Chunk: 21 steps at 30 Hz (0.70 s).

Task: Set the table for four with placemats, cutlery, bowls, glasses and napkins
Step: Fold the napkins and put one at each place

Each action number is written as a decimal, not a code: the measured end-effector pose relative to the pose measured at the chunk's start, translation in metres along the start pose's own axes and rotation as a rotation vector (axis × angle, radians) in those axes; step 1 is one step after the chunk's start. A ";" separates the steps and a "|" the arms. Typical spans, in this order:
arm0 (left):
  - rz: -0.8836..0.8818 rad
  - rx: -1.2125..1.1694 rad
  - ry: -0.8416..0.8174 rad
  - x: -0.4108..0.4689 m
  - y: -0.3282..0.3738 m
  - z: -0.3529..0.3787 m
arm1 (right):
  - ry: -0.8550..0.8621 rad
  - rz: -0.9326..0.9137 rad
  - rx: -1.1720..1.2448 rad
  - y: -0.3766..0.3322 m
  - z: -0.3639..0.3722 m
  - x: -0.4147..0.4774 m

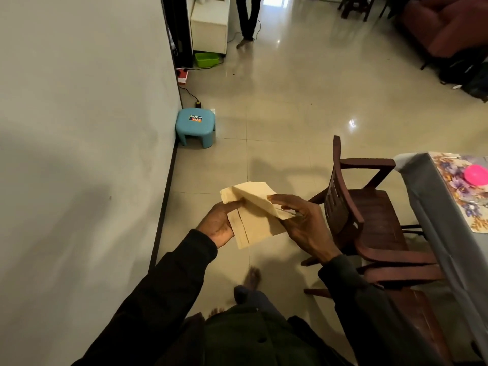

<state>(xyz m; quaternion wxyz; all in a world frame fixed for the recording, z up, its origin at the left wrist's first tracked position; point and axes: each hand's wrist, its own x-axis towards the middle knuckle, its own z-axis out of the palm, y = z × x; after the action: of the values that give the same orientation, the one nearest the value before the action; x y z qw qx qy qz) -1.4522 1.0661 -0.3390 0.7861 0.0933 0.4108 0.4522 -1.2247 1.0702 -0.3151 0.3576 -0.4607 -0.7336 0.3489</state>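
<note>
I hold cream paper napkins (253,220) in front of me above the floor. My left hand (219,223) grips the stack's left edge, thumb on top. My right hand (301,220) pinches a folded napkin at its right side, lifted a little off the stack. At the far right, the table (422,186) with a grey cloth carries a floral placemat (454,180) and a pink bowl (475,174) on it.
A dark wooden armchair (369,207) stands between me and the table. A blue plastic stool (195,126) sits by the wall (79,128) on the left. A person's legs (248,19) stand far ahead. A sofa (443,25) fills the far right corner.
</note>
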 end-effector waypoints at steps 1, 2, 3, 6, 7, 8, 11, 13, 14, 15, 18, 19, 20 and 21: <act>-0.004 0.023 -0.006 0.009 0.005 0.002 | 0.008 0.008 -0.012 0.005 -0.002 0.009; -0.005 0.054 -0.006 0.022 0.011 0.005 | 0.019 0.021 -0.017 0.012 -0.004 0.022; -0.004 0.088 -0.003 0.033 0.016 0.008 | 0.034 0.036 -0.021 0.018 -0.007 0.033; 0.000 0.168 0.017 0.076 0.035 0.022 | 0.091 0.071 -0.018 0.041 -0.016 0.070; 0.003 0.176 0.031 0.093 0.043 0.028 | 0.099 0.082 -0.019 0.050 -0.020 0.086; 0.002 0.181 0.046 0.108 0.049 0.033 | 0.100 0.092 -0.023 0.058 -0.025 0.100; -0.017 0.198 0.091 0.149 0.069 0.057 | 0.086 0.101 -0.009 0.076 -0.039 0.140; -0.031 0.208 0.107 0.180 0.081 0.078 | 0.086 0.066 0.012 0.089 -0.053 0.166; -0.033 0.206 0.111 0.196 0.087 0.088 | 0.084 0.041 0.017 0.098 -0.061 0.179; -0.033 0.196 0.109 0.212 0.093 0.096 | 0.078 0.023 0.009 0.107 -0.068 0.191; -0.064 0.137 0.056 0.253 0.109 0.121 | 0.077 0.001 -0.046 0.132 -0.087 0.220; -0.085 0.099 0.036 0.265 0.114 0.130 | 0.079 -0.001 -0.058 0.139 -0.093 0.229; -0.103 0.060 0.020 0.280 0.120 0.139 | 0.082 -0.003 -0.069 0.146 -0.102 0.239; -0.107 0.029 0.008 0.288 0.123 0.143 | 0.071 -0.020 -0.082 0.148 -0.105 0.243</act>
<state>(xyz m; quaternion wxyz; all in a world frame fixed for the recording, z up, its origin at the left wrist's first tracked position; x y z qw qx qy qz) -1.3526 1.3961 -0.3448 0.8062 0.0805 0.4249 0.4038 -1.1505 1.3634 -0.3371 0.3676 -0.4796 -0.7387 0.2985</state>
